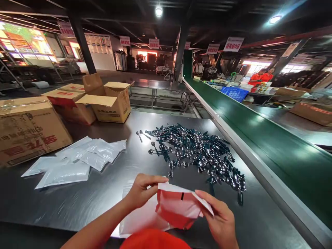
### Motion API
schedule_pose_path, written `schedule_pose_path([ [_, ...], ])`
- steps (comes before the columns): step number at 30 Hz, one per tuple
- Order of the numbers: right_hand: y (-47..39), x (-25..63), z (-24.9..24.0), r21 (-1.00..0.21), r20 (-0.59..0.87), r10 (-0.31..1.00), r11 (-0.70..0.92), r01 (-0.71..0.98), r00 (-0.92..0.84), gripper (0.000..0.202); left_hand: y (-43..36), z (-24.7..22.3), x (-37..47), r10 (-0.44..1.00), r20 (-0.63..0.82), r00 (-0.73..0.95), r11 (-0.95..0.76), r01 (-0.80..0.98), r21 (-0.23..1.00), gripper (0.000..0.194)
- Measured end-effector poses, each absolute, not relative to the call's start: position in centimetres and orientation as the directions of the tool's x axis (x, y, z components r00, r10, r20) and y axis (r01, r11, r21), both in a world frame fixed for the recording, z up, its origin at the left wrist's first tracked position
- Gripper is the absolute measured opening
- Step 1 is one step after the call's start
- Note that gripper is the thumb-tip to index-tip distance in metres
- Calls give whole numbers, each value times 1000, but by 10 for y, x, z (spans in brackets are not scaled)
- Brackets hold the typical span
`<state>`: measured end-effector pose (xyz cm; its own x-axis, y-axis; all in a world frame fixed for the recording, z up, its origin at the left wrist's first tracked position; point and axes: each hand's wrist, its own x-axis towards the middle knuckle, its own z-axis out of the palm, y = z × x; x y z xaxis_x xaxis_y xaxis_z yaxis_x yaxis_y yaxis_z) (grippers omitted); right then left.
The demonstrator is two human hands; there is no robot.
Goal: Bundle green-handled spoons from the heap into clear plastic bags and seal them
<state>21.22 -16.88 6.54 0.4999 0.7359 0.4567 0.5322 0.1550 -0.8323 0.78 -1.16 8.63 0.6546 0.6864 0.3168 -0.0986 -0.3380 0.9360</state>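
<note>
Both my hands hold a white and red packet [178,204] near the table's front edge. My left hand [142,189] pinches its upper left corner, and my right hand [220,216] grips its right side by the raised white flap. Under the packet and my left hand lies a flat white bag [137,219]. Beyond my hands a large pile of shiny spoons [197,148] with dark handles spreads over the metal table [103,190]. To the left, several white padded packets [64,173] lie overlapping.
An open cardboard box [111,112] and closed cartons [31,131] stand at the left. A green conveyor belt [249,128] runs along the right side. Farther off are a blue crate [234,93] and people in red [260,77].
</note>
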Motion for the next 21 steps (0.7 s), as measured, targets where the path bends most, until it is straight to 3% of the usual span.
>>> schedule_pose_path([
  [2, -169, 214, 65, -838, 480, 727, 213, 502, 492, 17, -10, 93, 6, 646, 310, 697, -304, -138, 943, 19],
  [8, -167, 205, 68, -905, 425, 732, 324, 276, 532, 34, -8, 110, -1, 566, 364, 740, -349, -185, 919, 25],
  [11, -163, 198, 71, -888, 456, 725, 332, 319, 516, 43, -12, 108, 1, 597, 403, 693, -371, -207, 905, 30],
  [15, -155, 187, 62, -860, 474, 680, 221, 461, 559, 20, -20, 96, 8, 693, 415, 590, -423, -134, 896, 13],
  [17, -153, 182, 54, -868, 471, 618, 199, 454, 630, 16, -21, 89, 10, 760, 394, 517, -399, -107, 911, 9],
  [21, -157, 183, 41, -957, 290, 532, 146, 251, 796, 42, -20, 75, 14, 844, 347, 409, -288, -201, 936, 37],
])
